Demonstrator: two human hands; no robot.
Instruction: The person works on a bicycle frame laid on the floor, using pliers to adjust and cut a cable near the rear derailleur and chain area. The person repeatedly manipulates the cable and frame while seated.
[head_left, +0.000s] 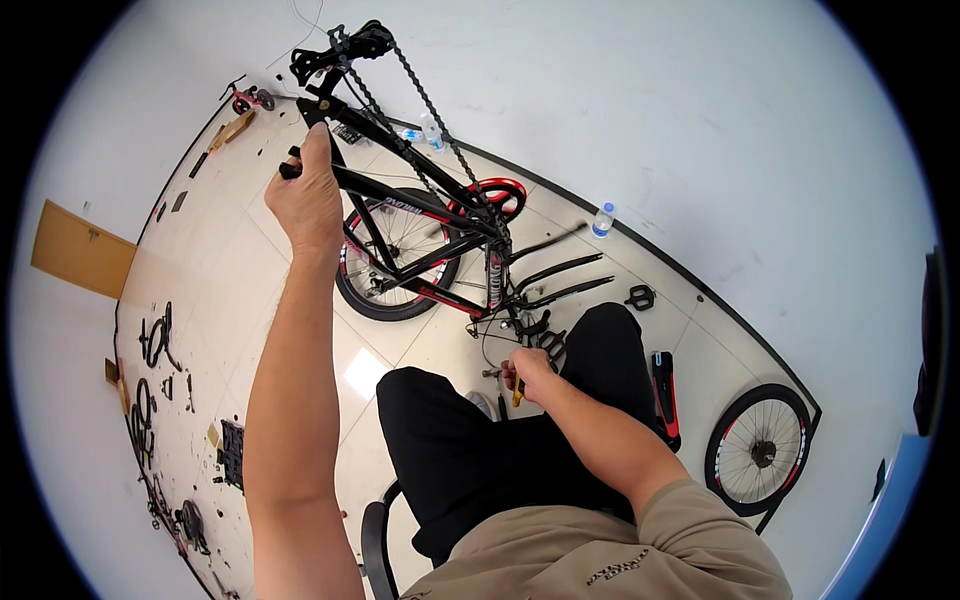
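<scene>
A black and red bicycle frame (430,262) stands tilted in front of me, its rear end raised toward the upper left. My left hand (308,200) is closed around a black part of that rear end. From the top of it hang a rear derailleur (360,42) and a chain (420,90), which runs down to the red chainring (515,195). Low by my knees, my right hand (530,374) grips a yellow-handled tool (518,392); the fingers hide much of it. Thin cables and the frame's lower end lie just beyond that hand.
A wheel (400,312) lies behind the frame; another wheel (715,455) leans at the right. A pedal (640,297), a black and red saddle (664,385) and a water bottle (603,220) are along the right wall. Loose parts, including a black tray (232,455), are scattered at left.
</scene>
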